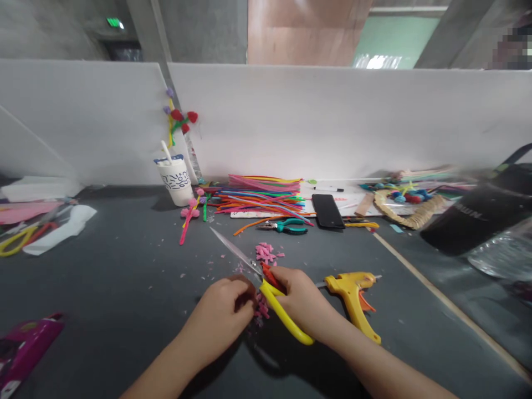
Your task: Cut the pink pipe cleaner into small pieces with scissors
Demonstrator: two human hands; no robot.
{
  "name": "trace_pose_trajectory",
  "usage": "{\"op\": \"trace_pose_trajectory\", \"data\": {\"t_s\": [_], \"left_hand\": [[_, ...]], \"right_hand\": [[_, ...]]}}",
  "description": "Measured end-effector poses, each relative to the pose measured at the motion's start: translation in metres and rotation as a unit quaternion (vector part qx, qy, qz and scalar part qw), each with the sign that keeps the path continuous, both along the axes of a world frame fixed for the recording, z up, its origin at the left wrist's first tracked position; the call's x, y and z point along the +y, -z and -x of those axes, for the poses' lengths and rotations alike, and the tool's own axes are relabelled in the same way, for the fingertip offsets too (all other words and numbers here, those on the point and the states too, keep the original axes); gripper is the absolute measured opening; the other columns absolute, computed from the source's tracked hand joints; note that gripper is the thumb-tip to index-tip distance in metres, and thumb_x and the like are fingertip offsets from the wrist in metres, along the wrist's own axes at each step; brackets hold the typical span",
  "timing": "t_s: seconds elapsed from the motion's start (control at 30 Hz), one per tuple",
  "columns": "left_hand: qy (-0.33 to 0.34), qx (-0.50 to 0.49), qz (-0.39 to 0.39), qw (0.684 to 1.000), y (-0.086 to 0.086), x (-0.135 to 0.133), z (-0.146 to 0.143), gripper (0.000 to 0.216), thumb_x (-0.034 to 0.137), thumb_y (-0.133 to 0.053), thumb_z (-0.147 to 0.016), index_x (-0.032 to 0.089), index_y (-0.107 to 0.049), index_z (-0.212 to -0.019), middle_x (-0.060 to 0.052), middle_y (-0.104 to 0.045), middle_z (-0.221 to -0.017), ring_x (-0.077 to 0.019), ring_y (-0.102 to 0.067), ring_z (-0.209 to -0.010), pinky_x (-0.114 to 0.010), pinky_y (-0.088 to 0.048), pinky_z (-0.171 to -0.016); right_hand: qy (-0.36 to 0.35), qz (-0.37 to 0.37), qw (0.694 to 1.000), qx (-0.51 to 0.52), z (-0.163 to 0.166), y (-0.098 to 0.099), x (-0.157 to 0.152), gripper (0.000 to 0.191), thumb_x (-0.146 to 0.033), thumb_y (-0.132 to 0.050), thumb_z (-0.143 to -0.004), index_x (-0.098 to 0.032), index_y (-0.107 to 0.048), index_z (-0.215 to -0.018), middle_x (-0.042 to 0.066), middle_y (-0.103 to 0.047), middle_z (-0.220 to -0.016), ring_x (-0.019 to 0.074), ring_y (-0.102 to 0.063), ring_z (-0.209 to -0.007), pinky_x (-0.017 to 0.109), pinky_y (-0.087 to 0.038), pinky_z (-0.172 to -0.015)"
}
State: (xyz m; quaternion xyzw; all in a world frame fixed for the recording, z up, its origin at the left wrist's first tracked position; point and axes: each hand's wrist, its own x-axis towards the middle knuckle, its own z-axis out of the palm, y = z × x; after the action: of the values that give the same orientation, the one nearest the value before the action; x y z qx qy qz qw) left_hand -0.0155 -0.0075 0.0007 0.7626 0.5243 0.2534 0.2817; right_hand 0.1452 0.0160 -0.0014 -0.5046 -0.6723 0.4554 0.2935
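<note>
My right hand (297,296) is closed round scissors (286,318) with one yellow and one red-orange handle. The blades point up and to the left over the dark table (137,282). Beside the handles, my left hand (226,305) has its fingers curled together; what they pinch, if anything, is hidden. Short pink chenille pieces (261,307) lie by my left fingertips. A second small heap of pink pieces (266,253) sits just beyond the scissors.
Pipe cleaners (257,194) lie bundled behind, near pliers (285,226) and a black phone (328,210). A yellow glue gun (351,293) rests right of my hand. A paper cup (177,180), pink pipe-cleaner flower (190,216), purple tool (31,352) and black bag-like object (477,210) stand around.
</note>
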Motion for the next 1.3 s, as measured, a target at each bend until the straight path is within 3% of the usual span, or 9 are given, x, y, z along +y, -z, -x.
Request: {"op": "trace_pose_trajectory", "data": {"t_s": [0.13, 0.23, 0.37, 0.47, 0.63, 0.73, 0.9, 1.03, 1.3], "left_hand": [[-0.020, 0.001, -0.028, 0.999, -0.003, 0.004, 0.004, 0.023, 0.027, -0.041, -0.081, 0.019, -0.054, -0.062, -0.001, -0.054, -0.068, -0.0155, -0.052, -0.066, -0.027, -0.037, -0.063], [-0.036, -0.013, -0.040, 0.998, -0.004, 0.006, 0.007, 0.031, 0.028, -0.037, -0.083, 0.018, -0.049, -0.057, -0.001, -0.052, -0.074, -0.0145, -0.051, -0.070, -0.027, -0.037, -0.066], [-0.081, -0.019, -0.041, 0.996, -0.001, 0.008, 0.008, 0.009, 0.020, -0.044, -0.078, 0.019, -0.052, -0.074, 0.000, -0.052, -0.080, -0.0135, -0.050, -0.069, -0.026, -0.037, -0.065], [-0.073, -0.010, -0.031, 0.997, 0.001, 0.009, 0.008, 0.009, 0.019, -0.045, -0.078, 0.020, -0.053, -0.080, 0.000, -0.052, -0.079, -0.0129, -0.049, -0.064, -0.027, -0.037, -0.063], [-0.053, -0.007, -0.042, 0.998, 0.003, 0.011, 0.010, 0.017, 0.021, -0.041, -0.080, 0.019, -0.052, -0.067, -0.001, -0.054, -0.077, -0.0151, -0.051, -0.072, -0.028, -0.038, -0.069], [-0.070, -0.006, -0.039, 0.997, 0.006, 0.010, 0.010, 0.012, 0.014, -0.043, -0.076, 0.020, -0.053, -0.079, 0.000, -0.054, -0.076, -0.0146, -0.051, -0.068, -0.028, -0.039, -0.066], [0.012, 0.036, -0.051, 0.998, 0.016, 0.013, -0.001, 0.016, 0.018, -0.043, -0.079, 0.020, -0.059, -0.079, -0.003, -0.055, -0.085, -0.0162, -0.053, -0.079, -0.028, -0.039, -0.072], [0.047, 0.136, -0.095, 0.985, 0.027, 0.021, -0.011, 0.029, 0.018, -0.035, -0.084, 0.020, -0.061, -0.096, -0.006, -0.055, -0.089, -0.0179, -0.053, -0.080, -0.029, -0.040, -0.071], [0.041, 0.138, -0.094, 0.985, 0.034, 0.023, -0.015, 0.026, 0.020, -0.036, -0.083, 0.017, -0.061, -0.074, -0.008, -0.054, -0.084, -0.0212, -0.050, -0.079, -0.033, -0.038, -0.070]], "right_hand": [[0.048, 0.023, 0.998, 0.025, -0.008, 0.000, 0.013, 0.007, -0.021, -0.050, -0.064, -0.018, -0.047, -0.058, -0.007, -0.042, -0.047, 0.0080, -0.039, -0.044, 0.019, -0.030, -0.042], [0.102, 0.042, 0.992, 0.052, -0.015, 0.002, 0.027, 0.010, -0.028, -0.047, -0.069, -0.020, -0.046, -0.063, -0.009, -0.034, -0.038, 0.0074, -0.034, -0.033, 0.020, -0.033, -0.038], [0.139, 0.051, 0.984, 0.097, -0.021, 0.006, 0.042, 0.020, -0.033, -0.046, -0.072, -0.021, -0.039, -0.057, -0.010, -0.031, -0.034, 0.0068, -0.032, -0.028, 0.022, -0.038, -0.040], [0.133, 0.060, 0.981, 0.127, -0.021, 0.008, 0.045, 0.028, -0.036, -0.049, -0.071, -0.022, -0.034, -0.051, -0.010, -0.031, -0.034, 0.0061, -0.032, -0.028, 0.023, -0.040, -0.042], [0.120, 0.067, 0.979, 0.152, -0.022, 0.004, 0.039, 0.030, -0.036, -0.057, -0.066, -0.021, -0.036, -0.051, -0.011, -0.032, -0.033, 0.0052, -0.031, -0.027, 0.023, -0.041, -0.042], [0.113, 0.065, 0.979, 0.157, -0.022, 0.002, 0.035, 0.027, -0.036, -0.056, -0.067, -0.021, -0.038, -0.054, -0.012, -0.031, -0.033, 0.0053, -0.031, -0.027, 0.023, -0.041, -0.042], [0.099, 0.069, 0.982, 0.145, -0.014, -0.001, 0.026, 0.016, -0.033, -0.053, -0.070, -0.019, -0.047, -0.066, -0.012, -0.034, -0.033, 0.0059, -0.032, -0.026, 0.021, -0.039, -0.038], [0.085, 0.070, 0.985, 0.132, -0.008, -0.002, 0.020, 0.011, -0.029, -0.054, -0.069, -0.019, -0.048, -0.066, -0.011, -0.036, -0.033, 0.0062, -0.033, -0.027, 0.020, -0.038, -0.037], [0.076, 0.071, 0.988, 0.118, -0.006, -0.001, 0.019, 0.015, -0.030, -0.056, -0.069, -0.020, -0.047, -0.061, -0.012, -0.036, -0.032, 0.0062, -0.033, -0.026, 0.021, -0.038, -0.037]]}}
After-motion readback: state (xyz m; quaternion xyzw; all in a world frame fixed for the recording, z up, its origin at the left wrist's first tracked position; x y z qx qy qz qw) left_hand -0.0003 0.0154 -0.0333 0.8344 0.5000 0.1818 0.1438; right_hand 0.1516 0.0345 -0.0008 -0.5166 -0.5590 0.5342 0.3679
